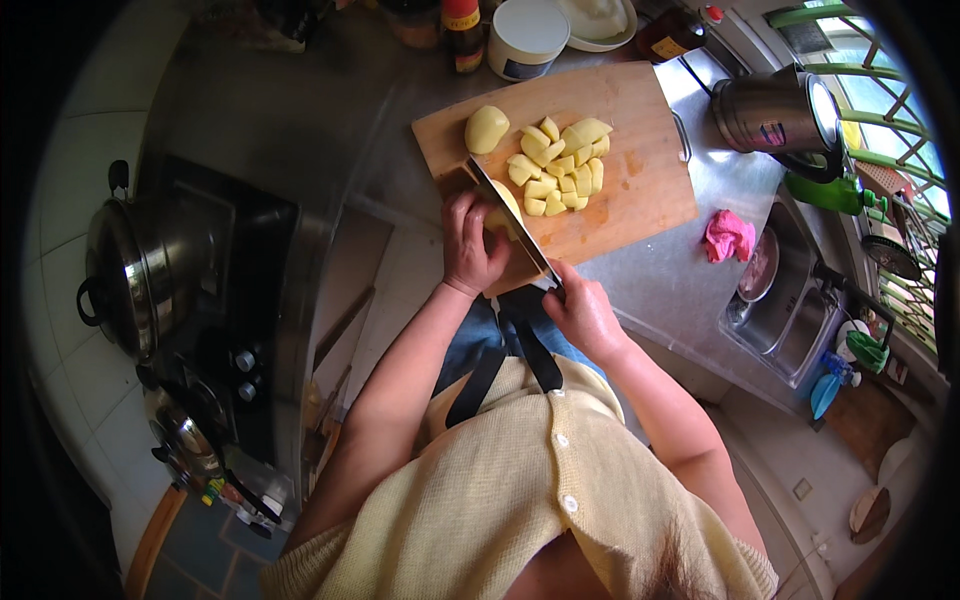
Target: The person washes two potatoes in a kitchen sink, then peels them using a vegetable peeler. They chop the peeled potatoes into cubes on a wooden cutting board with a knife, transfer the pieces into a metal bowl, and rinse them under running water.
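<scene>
My left hand [471,241] holds a peeled potato [504,204] against the wooden cutting board [637,187], near its left front edge. In my right hand [583,309] is the handle of a kitchen knife [516,217]. Its blade slants across the potato, close beside my left fingers, and hides part of it. Whether the edge has entered the potato cannot be made out. Several cut potato chunks [559,169] lie in a heap to the right of the blade. A whole peeled potato [487,129] rests near the board's far left corner.
Behind the board stand a white tub [528,37] and a red-capped bottle [462,37]. To the right are a metal kettle [765,112], a pink cloth [729,236] and a steel sink [780,315]. A lidded pot [142,270] stands on the stove at left.
</scene>
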`<state>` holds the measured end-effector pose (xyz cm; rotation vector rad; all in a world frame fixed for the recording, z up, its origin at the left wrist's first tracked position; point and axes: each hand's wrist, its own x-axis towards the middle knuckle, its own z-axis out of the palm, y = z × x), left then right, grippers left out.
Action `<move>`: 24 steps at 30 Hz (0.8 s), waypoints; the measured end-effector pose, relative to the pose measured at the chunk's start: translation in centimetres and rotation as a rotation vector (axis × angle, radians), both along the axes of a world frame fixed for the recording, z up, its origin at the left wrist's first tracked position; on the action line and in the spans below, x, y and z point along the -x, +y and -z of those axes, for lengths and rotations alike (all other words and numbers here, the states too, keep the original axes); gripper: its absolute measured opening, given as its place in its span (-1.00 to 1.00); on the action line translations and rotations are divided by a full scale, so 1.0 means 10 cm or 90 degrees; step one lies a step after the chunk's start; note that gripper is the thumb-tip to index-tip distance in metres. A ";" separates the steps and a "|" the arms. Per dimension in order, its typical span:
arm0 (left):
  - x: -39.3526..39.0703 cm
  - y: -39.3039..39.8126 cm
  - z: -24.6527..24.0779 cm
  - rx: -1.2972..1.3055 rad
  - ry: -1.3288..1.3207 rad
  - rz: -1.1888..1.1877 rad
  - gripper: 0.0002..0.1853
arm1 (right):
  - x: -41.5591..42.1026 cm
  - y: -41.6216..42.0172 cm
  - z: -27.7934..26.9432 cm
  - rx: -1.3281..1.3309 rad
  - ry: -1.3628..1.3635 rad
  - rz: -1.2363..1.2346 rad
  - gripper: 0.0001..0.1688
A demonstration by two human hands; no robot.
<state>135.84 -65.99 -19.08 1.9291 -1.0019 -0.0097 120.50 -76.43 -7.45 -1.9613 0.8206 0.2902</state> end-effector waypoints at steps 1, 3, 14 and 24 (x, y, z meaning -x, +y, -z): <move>0.00 -0.01 -0.03 -0.001 -0.007 0.000 -0.43 | 0.01 -0.01 0.05 -0.007 -0.004 0.001 -0.51; 0.03 -0.05 -0.08 -0.004 -0.020 -0.001 -0.38 | 0.03 -0.11 0.08 -0.028 -0.030 -0.013 -0.50; 0.15 -0.16 -0.22 -0.139 -0.109 -0.025 -0.45 | 0.09 -0.52 -0.09 0.015 -0.026 -0.050 -0.50; 0.17 -0.03 -0.21 -0.085 -0.110 0.019 -0.64 | 0.16 -0.50 -0.26 -0.011 -0.038 -0.070 -0.58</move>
